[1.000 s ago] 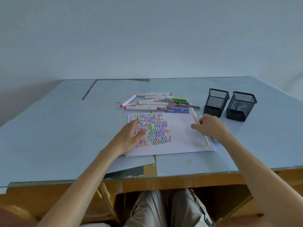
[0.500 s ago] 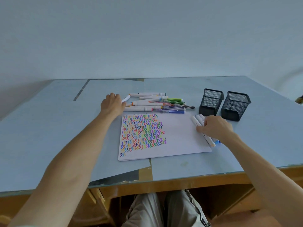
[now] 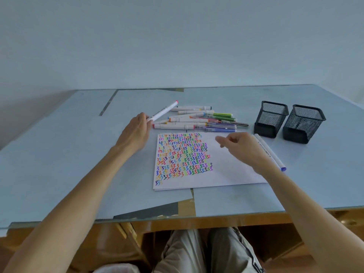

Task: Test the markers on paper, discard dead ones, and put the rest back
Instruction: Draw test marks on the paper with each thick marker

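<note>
We find the left hand [image 3: 136,133] raised just off the pale blue tabletop [image 3: 59,154], its fingers closed around one end of a white-barrelled marker with a red end cap [image 3: 162,111]; the marker angles up and away over the near-left edge of the loose pile of white and coloured markers [image 3: 201,120]. The right hand [image 3: 242,146] hovers over the bare right part of the white sheet of test paper [image 3: 226,174], fingers loosely curled and holding nothing, as far as we can tell.

The sheet's left part is packed with rows of multicoloured zigzag strokes [image 3: 183,156], so we judge that many markers have already been tried. Two white markers with bluish tips [image 3: 269,152] lie side by side along the sheet's right edge, just beside the right wrist; whether they are set aside as good or dead we cannot tell.

The two black wire-mesh pen holders [image 3: 288,121] stand upright, side by side, right of the pile, and look empty. We judge that nothing has yet been returned, and no discard place shows. Outstanding: uncap and test the held marker, clear the remaining pile, sort, then refill the holders
</note>
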